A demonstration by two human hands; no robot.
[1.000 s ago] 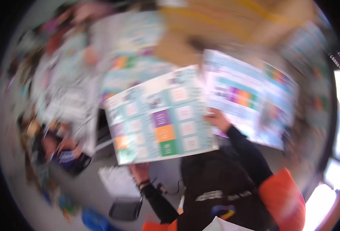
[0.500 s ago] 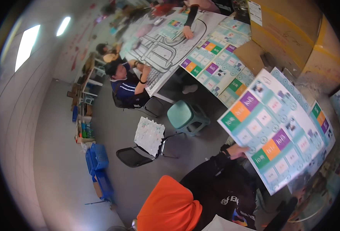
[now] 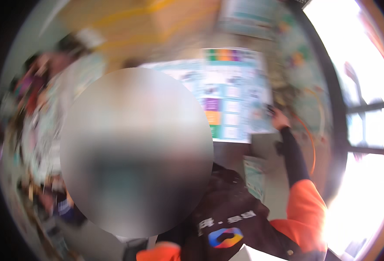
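A printed sheet with pale blue panels and green, orange and purple blocks lies across the work area ahead of me. My right hand is at the sheet's right edge, its fingers closed about a small dark thing that is too blurred to name. A round blurred patch covers the sheet's left part and the middle left of the view. My left hand does not show; my left arm runs toward that patch.
Cardboard boxes with yellow tape stand at the far side. Another printed sheet is low beside the work surface. An orange cord hangs right of my arm, before a bright window. People are blurred at far left.
The view has swung to the right. The sheet held up by my left hand earlier has left that pose; a sheet now lies flat, with my right hand at its edge.
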